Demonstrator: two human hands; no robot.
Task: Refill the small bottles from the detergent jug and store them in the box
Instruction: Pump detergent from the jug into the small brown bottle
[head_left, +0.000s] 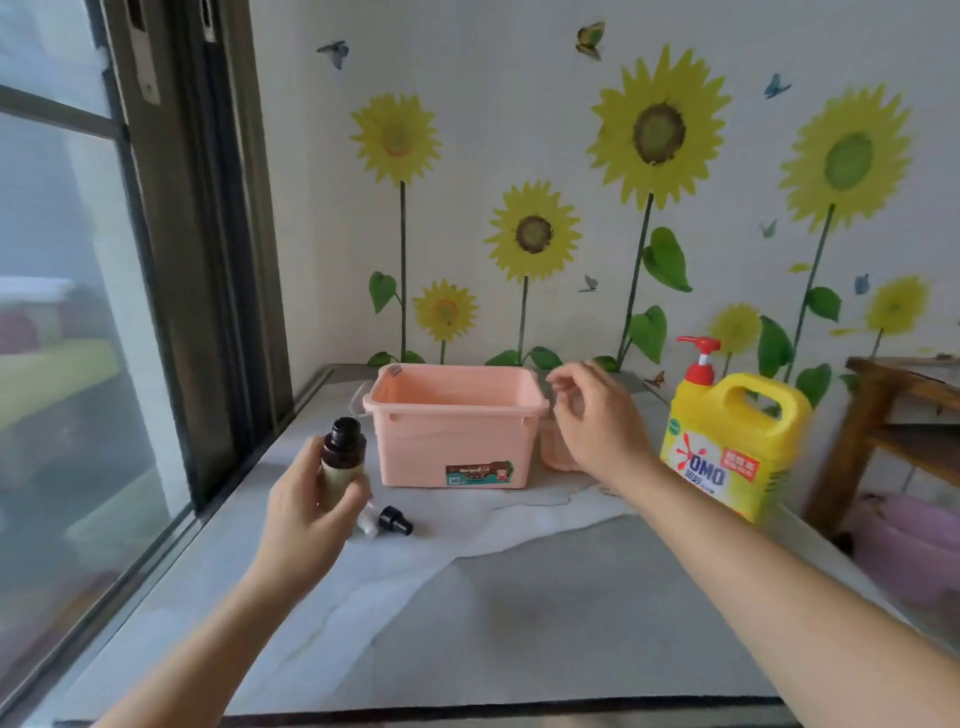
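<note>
Left hand (306, 514) gripping small upright dark-brown plastic bottle (343, 452); right hand (597, 421) empty, loosely curled, nearer to upright yellow pump-topped detergent jug (727, 452) off to its right.

Grey desk (571, 613), white sheet (395, 571) spread over far-left part. On sheet: pink box (452, 441) upright, open top; black cap (395, 519) on its side, touching white cap (366, 524). Yellow jug (727, 452) upright near right edge, apart from box.
</note>
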